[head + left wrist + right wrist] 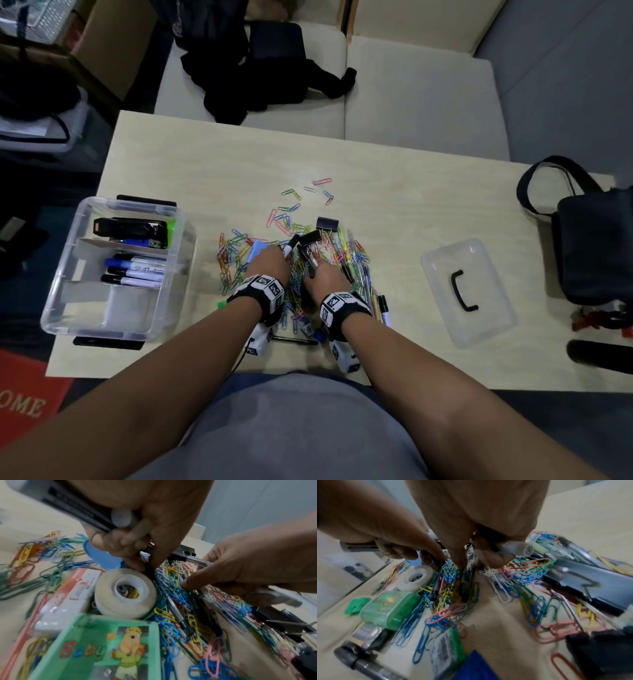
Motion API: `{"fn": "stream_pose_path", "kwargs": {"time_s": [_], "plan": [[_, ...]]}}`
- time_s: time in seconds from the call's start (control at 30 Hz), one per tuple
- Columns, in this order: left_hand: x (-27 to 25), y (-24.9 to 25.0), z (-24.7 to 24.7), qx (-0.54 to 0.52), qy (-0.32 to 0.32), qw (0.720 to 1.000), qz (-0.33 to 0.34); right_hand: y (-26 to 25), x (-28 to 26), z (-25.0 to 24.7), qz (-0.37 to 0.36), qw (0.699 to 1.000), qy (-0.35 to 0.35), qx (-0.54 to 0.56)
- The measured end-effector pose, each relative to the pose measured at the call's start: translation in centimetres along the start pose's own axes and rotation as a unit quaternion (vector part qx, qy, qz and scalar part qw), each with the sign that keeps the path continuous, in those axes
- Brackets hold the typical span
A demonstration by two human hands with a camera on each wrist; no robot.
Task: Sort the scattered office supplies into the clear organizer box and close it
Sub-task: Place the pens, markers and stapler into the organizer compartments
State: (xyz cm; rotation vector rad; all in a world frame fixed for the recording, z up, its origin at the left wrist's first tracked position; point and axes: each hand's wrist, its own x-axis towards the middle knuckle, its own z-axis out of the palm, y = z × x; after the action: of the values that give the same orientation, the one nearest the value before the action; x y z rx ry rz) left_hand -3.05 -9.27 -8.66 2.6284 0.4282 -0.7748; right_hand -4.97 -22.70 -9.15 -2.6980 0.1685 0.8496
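Note:
A heap of coloured paper clips (298,270) mixed with pens lies mid-table. My left hand (270,262) grips a grey marker (56,497) in its palm, while its thumb and forefinger (137,563) pinch a black pen (173,605) beside the tape roll (125,592). My right hand (325,277) holds another marker (520,548) under curled fingers, and its forefinger (460,561) presses down into the clips on a dark pen (467,584). The clear organizer box (61,301) stands open at the left with a stapler (130,228) and markers (137,270) inside.
The clear lid (469,291) lies handle-up at the right, near a black bag (596,246). Black binder clips (327,224) sit behind the heap. A green case (388,608), a white eraser (68,599) and a loose marker (361,665) lie on its near side.

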Motion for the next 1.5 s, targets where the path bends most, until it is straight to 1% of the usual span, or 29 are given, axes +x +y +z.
{"fn": "stream_pose_path", "kwargs": {"time_s": [0.1,0.27,0.37,0.5,0.63,0.77,0.87,1.0,1.1,1.17,1.23,1.27,1.33,1.4,1.5], "plan": [[-0.1,0.2,-0.1,-0.003,0.002,1.000,0.008,-0.4,-0.1,-0.2,-0.009,0.999,0.006,-0.036],[0.2,0.2,0.0,-0.013,-0.022,1.000,0.006,0.3,-0.2,-0.6,0.000,0.998,-0.006,-0.055],[0.5,-0.1,0.1,-0.043,-0.021,0.999,0.000,0.7,-0.2,-1.2,-0.004,0.999,-0.029,-0.043],[0.1,-0.1,-0.5,-0.108,-0.002,0.994,-0.015,1.1,0.1,-2.3,-0.029,0.995,-0.092,0.026],[0.1,-0.3,-0.9,-0.153,-0.002,0.988,-0.002,2.0,0.2,-2.9,-0.037,0.982,-0.161,0.090],[-0.4,-0.6,-1.6,-0.166,-0.021,0.986,0.014,3.1,-1.0,-4.0,-0.018,0.959,-0.225,0.170],[-1.2,-0.8,-2.2,-0.179,-0.021,0.983,0.032,3.1,-2.4,-4.8,-0.009,0.948,-0.248,0.200],[-2.4,-1.4,-3.1,-0.187,-0.019,0.980,0.073,2.4,-3.1,-5.0,-0.007,0.960,-0.224,0.170],[-2.8,-1.9,-3.7,-0.187,-0.040,0.976,0.104,2.2,-4.0,-5.1,0.014,0.949,-0.214,0.229],[-3.2,-2.1,-4.2,-0.200,-0.055,0.971,0.116,1.9,-4.6,-5.2,0.017,0.953,-0.187,0.237],[-3.5,-2.5,-4.7,-0.230,-0.072,0.963,0.117,1.3,-5.0,-5.1,0.010,0.960,-0.152,0.236],[-3.7,-2.7,-4.8,-0.251,-0.078,0.958,0.111,1.0,-5.2,-5.0,0.009,0.957,-0.141,0.252],[-3.8,-3.1,-5.2,-0.294,-0.082,0.947,0.095,0.1,-5.5,-4.9,0.009,0.936,-0.135,0.325],[-3.8,-3.5,-5.8,-0.316,-0.066,0.942,0.087,-1.0,-5.8,-4.8,-0.015,0.927,-0.116,0.355],[-3.6,-4.4,-6.8,-0.330,-0.029,0.940,0.077,-3.1,-5.7,-4.5,-0.069,0.930,-0.066,0.355]]}}
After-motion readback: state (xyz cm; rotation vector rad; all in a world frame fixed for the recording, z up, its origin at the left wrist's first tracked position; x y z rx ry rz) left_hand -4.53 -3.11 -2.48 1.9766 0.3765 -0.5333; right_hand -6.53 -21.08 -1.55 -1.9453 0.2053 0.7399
